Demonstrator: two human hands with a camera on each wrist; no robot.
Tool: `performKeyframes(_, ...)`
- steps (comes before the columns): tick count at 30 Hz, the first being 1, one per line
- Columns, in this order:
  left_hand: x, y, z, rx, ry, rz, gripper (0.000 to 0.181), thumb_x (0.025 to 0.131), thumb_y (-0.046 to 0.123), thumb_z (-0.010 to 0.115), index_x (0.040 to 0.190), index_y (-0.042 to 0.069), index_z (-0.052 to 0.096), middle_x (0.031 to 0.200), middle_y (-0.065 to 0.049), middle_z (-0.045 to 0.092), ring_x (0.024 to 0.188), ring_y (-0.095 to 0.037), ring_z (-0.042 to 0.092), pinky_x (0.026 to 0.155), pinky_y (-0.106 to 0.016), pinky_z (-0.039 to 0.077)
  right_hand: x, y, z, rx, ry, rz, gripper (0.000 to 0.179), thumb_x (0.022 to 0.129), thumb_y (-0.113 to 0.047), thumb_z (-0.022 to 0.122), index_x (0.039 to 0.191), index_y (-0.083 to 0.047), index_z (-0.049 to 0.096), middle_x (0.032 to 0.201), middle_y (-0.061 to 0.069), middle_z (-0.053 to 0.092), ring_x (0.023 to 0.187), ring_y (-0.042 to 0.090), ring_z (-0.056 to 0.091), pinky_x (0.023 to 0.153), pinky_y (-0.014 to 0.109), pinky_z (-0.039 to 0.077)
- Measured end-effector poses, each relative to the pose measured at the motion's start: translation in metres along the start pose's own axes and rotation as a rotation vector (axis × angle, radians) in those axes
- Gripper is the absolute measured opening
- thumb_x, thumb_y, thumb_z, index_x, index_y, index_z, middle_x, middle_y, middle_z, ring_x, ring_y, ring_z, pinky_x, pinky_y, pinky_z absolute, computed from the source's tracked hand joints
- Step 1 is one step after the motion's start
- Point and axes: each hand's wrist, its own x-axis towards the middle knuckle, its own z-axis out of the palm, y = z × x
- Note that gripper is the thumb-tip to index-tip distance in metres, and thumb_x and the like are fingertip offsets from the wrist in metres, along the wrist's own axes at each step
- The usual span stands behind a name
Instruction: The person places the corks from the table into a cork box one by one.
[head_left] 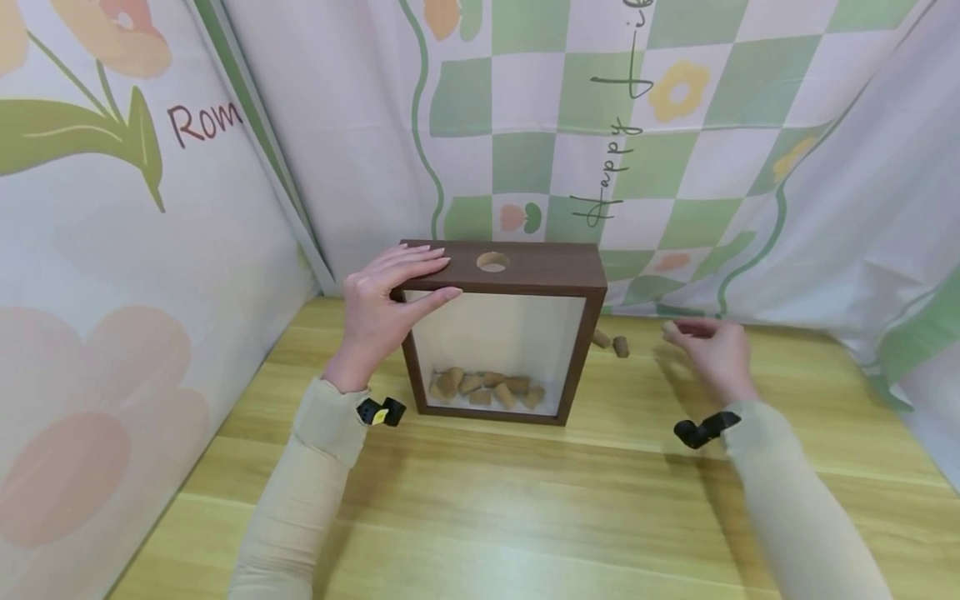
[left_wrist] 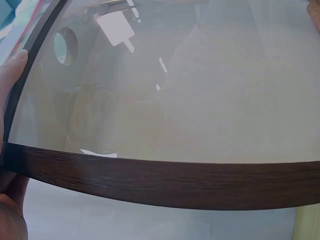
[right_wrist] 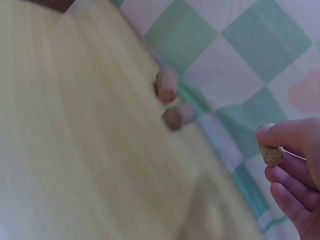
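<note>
A dark brown wooden frame box (head_left: 540, 268) with a clear front stands upright on the table, a round hole in its top. Several corks (head_left: 480, 397) lie heaped inside at the bottom. My left hand (head_left: 386, 304) grips the box's top left corner, fingers over the top and thumb at the front edge; the left wrist view shows the thumb (left_wrist: 15, 67) by the frame. To the right of the box, above the table, my right hand (head_left: 712, 350) pinches one cork (right_wrist: 270, 145) between thumb and fingers. Two loose corks (right_wrist: 180, 116) lie near the back curtain.
The wood-grain table (head_left: 510, 508) runs under everything. A green-and-white checked curtain (head_left: 600, 150) hangs right behind the box. On the left stands a white printed curtain (head_left: 225, 208) with flowers. Loose corks (head_left: 621, 347) lie just right of the box.
</note>
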Motion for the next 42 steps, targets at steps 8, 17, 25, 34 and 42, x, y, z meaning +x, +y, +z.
performKeyframes(8,0.001,0.000,0.002,-0.024,0.021,0.002,0.040,0.069,0.010,0.096,0.106,0.006,0.082,0.109,-0.004,0.076,0.108,-0.026,0.070,0.106,-0.041,0.049,0.002,-0.038,-0.006,-0.028,0.016,-0.073,0.061,0.091,-0.057,0.071,0.128,-0.009,0.070,0.120,0.010,0.071,0.087,-0.003,0.062,0.074,0.016,0.050)
performKeyframes(17,0.001,0.001,0.001,-0.007,0.002,0.002,0.041,0.070,0.012,0.095,0.108,0.007,0.081,0.111,-0.004,0.075,0.110,-0.024,0.069,0.107,-0.040,0.048,-0.003,-0.100,-0.013,0.092,0.049,-0.171,0.049,0.090,-0.045,0.078,0.122,-0.008,0.073,0.106,-0.005,0.074,0.088,0.002,0.067,0.072,0.012,0.053)
performKeyframes(25,0.001,0.000,0.000,0.021,-0.013,0.019,0.041,0.073,0.015,0.094,0.111,0.006,0.080,0.112,-0.006,0.075,0.110,-0.025,0.069,0.107,-0.039,0.048,-0.014,-0.154,-0.024,0.209,0.104,-0.263,0.041,0.087,-0.034,0.084,0.118,-0.009,0.077,0.097,-0.009,0.076,0.085,0.005,0.069,0.069,0.012,0.053)
performKeyframes(34,-0.001,0.000,0.000,0.007,-0.019,0.018,0.041,0.074,0.013,0.094,0.111,0.006,0.080,0.114,-0.007,0.074,0.112,-0.026,0.068,0.109,-0.040,0.045,-0.033,-0.193,-0.026,0.267,0.129,-0.364,0.035,0.085,-0.027,0.087,0.114,-0.010,0.079,0.094,-0.006,0.076,0.080,0.011,0.070,0.070,0.015,0.053)
performKeyframes(42,0.000,0.000,0.001,-0.034,-0.003,0.014,0.039,0.072,0.008,0.094,0.108,0.004,0.080,0.110,-0.008,0.075,0.110,-0.028,0.069,0.112,-0.042,0.043,-0.048,-0.226,-0.026,0.331,0.105,-0.465,0.032,0.085,-0.017,0.087,0.114,-0.007,0.079,0.099,-0.002,0.077,0.082,0.015,0.070,0.067,0.019,0.050)
